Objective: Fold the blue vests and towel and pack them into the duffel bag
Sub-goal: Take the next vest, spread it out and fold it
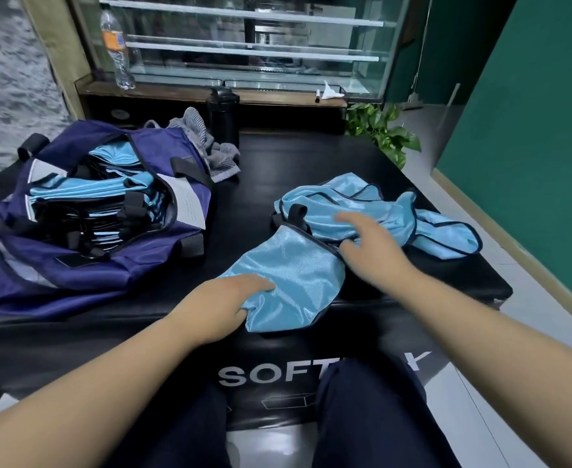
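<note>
A light blue vest (294, 275) with dark trim lies crumpled on the black padded box (251, 204) in front of me. My left hand (224, 302) grips its near edge, thumb tucked under the cloth. My right hand (369, 244) rests on the vest's upper part with fingers spread. More blue vest cloth (440, 231) is bunched to the right. An open navy duffel bag (85, 258) sits at the left, holding several folded blue vests (92, 190). A grey striped towel (207, 143) lies crumpled behind the bag.
A black bottle (223, 116) stands behind the towel. A clear water bottle (117, 49) stands on the wooden ledge before a glass display case (244, 38). A green plant (384, 130) sits at the box's far right corner. My knees are under the near edge.
</note>
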The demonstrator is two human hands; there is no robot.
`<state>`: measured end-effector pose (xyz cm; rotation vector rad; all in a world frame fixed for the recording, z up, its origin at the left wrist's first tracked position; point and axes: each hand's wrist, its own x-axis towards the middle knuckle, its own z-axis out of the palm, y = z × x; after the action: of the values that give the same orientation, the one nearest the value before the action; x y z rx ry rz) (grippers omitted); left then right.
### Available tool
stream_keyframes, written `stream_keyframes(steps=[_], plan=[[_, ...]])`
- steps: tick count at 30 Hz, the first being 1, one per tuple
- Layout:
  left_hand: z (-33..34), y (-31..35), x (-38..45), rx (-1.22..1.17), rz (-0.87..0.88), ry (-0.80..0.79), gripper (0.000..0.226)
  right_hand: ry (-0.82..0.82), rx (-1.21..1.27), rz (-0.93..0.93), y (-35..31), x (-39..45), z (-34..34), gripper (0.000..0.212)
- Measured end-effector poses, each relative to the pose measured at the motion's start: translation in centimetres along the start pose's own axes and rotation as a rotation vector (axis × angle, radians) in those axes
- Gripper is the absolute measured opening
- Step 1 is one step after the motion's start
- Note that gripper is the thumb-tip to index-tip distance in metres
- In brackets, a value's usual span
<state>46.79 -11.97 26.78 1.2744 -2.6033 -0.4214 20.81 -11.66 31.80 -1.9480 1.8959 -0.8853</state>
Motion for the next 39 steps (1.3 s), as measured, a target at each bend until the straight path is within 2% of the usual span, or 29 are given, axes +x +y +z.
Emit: stream_keyframes(steps=[3, 5, 6, 8, 11, 12, 15, 17, 20, 23, 25, 27, 32, 36, 39], plan=[[-1.1, 0.4, 0.7, -0.035, -0.045, 0.016, 0.054, -0.289, -0.006, -0.298, -1.8, -4.0, 2.5, 0.063], [-1.9, 0.9, 1.0, -0.075, -0.079, 0.025, 0.04, -0.396, -0.027, -0.351, -1.7, -5.7, 4.2, 0.073], [-2.3, 1.1, 1.1, -0.099, -0.099, 0.024, 0.036, -0.393, -0.033, -0.356, -1.7, -6.3, 5.1, 0.076], [-2.7, 1.7, 1.2, -0.098, -0.111, 0.024, 0.037, -0.291, -0.06, -0.356, -1.6, -7.0, 6.5, 0.075], [-2.5, 2.4, 1.4, -0.016, -0.091, 0.024, 0.016, -0.1, -0.03, -0.246, -1.5, -6.9, 7.2, 0.049], [-2.5, 2.5, 1.4, -0.021, -0.092, 0.022, 0.012, -0.09, 0.011, -0.198, -1.4, -6.7, 7.1, 0.038], [-2.5, 2.1, 1.2, -0.068, -0.056, -0.017, 0.019, -0.125, 0.177, -0.096, -0.7, -6.4, 6.5, 0.012], [-2.6, 1.3, 0.8, -0.123, -0.039, -0.052, 0.01, -0.111, 0.249, -0.04, -0.3, -6.3, 5.7, 0.01], [-2.6, -0.2, 0.4, -0.24, -0.09, -0.055, 0.02, -0.051, 0.347, 0.059, 0.4, -6.3, 4.9, 0.013], [-2.0, -0.8, 0.8, -0.503, -0.134, 0.084, 0.015, 0.021, 0.42, 0.165, 1.1, -6.2, 5.0, 0.02], [-1.1, -0.3, 1.4, -0.779, -0.155, 0.146, 0.016, 0.111, 0.484, 0.229, 1.4, -5.9, 5.0, 0.017], [-0.2, 0.4, 2.3, -0.87, -0.164, 0.206, 0.023, 0.193, 0.537, 0.297, 1.5, -5.5, 4.9, 0.008], [1.8, 2.0, 4.5, -0.553, -0.286, 0.261, 0.02, 0.21, 0.44, 0.441, 2.3, -4.7, 4.7, 0.013], [2.5, 2.8, 5.7, -0.236, -0.441, 0.237, 0.032, 0.144, 0.335, 0.466, 2.5, -3.8, 4.6, 0.029], [2.8, 3.4, 6.6, -0.15, -0.644, 0.194, 0.049, 0.097, 0.286, 0.499, 2.8, -3.0, 4.4, 0.032]])
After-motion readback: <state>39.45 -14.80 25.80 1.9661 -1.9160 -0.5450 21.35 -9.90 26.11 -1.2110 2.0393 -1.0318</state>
